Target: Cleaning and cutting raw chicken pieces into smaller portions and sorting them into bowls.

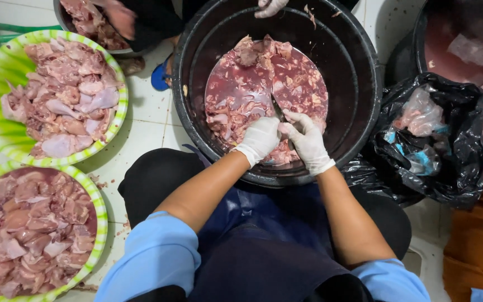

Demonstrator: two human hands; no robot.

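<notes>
A crumpled black plastic bag (448, 168) lies open on the white tiled floor (152, 120), just right of the big black tub (359, 112) and touching its wall. Inside it sit clear plastic wrappers (420, 114), scrunched, pinkish where they are smeared, with bits of blue (415, 159) showing below. No labels, signs or screens are in view.

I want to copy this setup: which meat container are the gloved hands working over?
The big black tub directly ahead, meat in reddish liquid; both green-rimmed bowls sit aside, left.
</notes>
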